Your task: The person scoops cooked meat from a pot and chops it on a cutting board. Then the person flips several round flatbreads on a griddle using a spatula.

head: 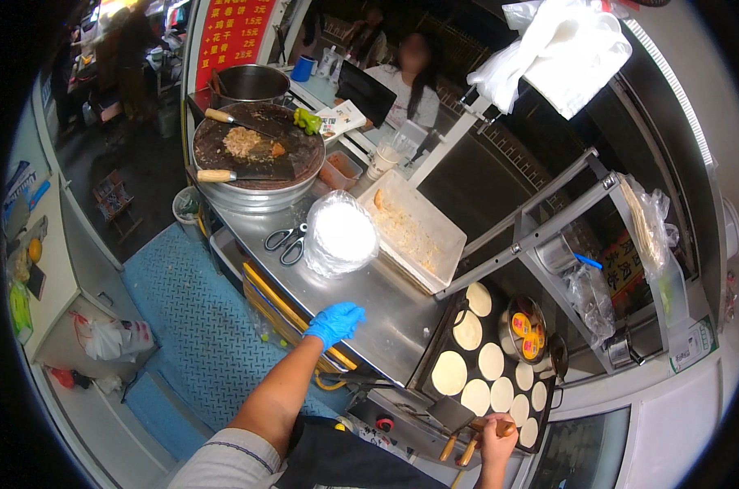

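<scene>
My left hand, in a blue disposable glove, hangs over the front edge of the steel counter. Its fingers look loosely curled; whether anything is inside is hidden. At the lower right my bare right hand grips the wooden handle of a wide metal scraper, whose blade lies at the front edge of the griddle. Several pale round flatbreads are spread over the griddle. Two more wooden handles stick out just below the scraper.
A plastic-wrapped stack stands beside scissors. Behind are a metal tray with crumbs and a round chopping board with cleavers and chopped food. A glass-lidded pot sits by the griddle. Someone stands beyond the counter.
</scene>
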